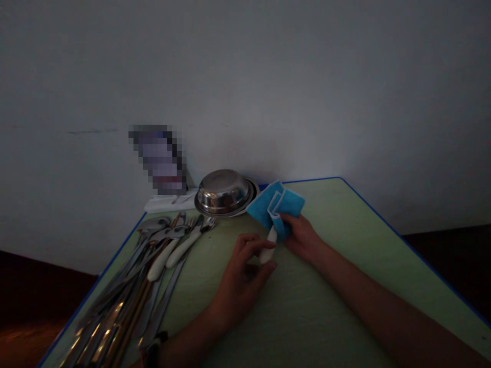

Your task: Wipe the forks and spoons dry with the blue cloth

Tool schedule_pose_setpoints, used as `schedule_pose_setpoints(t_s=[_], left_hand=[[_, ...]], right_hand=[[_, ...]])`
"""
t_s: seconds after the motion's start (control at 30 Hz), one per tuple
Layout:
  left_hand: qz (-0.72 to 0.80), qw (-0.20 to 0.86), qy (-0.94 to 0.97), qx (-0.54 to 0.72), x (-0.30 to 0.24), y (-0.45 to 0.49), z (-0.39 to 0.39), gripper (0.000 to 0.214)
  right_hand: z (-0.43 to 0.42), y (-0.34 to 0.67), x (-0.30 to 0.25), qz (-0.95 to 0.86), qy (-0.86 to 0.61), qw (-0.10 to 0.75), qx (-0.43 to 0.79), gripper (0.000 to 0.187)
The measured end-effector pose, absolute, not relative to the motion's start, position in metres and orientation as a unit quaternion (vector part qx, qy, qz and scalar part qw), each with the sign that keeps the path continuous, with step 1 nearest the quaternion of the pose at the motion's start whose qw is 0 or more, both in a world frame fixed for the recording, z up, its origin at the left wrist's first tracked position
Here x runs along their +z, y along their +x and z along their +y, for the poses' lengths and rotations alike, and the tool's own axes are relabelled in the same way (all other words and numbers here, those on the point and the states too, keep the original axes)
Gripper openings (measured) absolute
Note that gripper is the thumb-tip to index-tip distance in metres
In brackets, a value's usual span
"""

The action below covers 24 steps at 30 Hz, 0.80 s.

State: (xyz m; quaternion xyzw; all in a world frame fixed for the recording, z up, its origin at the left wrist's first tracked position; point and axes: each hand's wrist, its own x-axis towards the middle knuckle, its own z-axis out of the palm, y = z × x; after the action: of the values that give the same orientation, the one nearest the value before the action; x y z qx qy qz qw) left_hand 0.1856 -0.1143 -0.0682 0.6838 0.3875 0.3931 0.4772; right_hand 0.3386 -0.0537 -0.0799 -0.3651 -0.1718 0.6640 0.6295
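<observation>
My left hand (241, 276) is closed around the white handle of a piece of cutlery (267, 249), holding it over the green table (345, 245). The utensil's other end is wrapped in a folded blue cloth (274, 204), so I cannot tell what kind of utensil it is. My right hand (303, 237) is pinched on that cloth from the right side, gripping it around the hidden end. Both hands sit near the middle of the table, just in front of an upturned steel bowl (224, 191).
A pile of several knives, forks and spoons (153, 266), some with white handles, lies along the table's left side. A white pad (169, 202) and a blurred-out object (159, 158) stand at the back left against the wall. The table has a blue edge (383, 217).
</observation>
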Motion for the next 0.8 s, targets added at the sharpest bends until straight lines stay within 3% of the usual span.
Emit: schedule_pose_setpoints(t_s=[0.23,0.4,0.57,0.8], left_hand=[[0.395,0.478,0.604,0.501,-0.067,0.186,-0.113,0.017],[0.440,0.438,0.621,0.479,-0.064,0.184,-0.111,0.011],[0.413,0.350,0.692,0.478,-0.065,0.184,-0.112,0.018],[0.384,0.336,0.727,0.459,-0.066,0.185,-0.120,0.020]], right_hand=[[-0.056,0.336,-0.084,-0.249,-0.363,0.603,0.665,0.022],[-0.057,0.334,-0.089,-0.300,-0.342,0.614,0.645,0.023],[-0.055,0.336,-0.094,-0.318,-0.354,0.611,0.632,0.019],[-0.053,0.336,-0.095,-0.318,-0.390,0.613,0.608,0.021]])
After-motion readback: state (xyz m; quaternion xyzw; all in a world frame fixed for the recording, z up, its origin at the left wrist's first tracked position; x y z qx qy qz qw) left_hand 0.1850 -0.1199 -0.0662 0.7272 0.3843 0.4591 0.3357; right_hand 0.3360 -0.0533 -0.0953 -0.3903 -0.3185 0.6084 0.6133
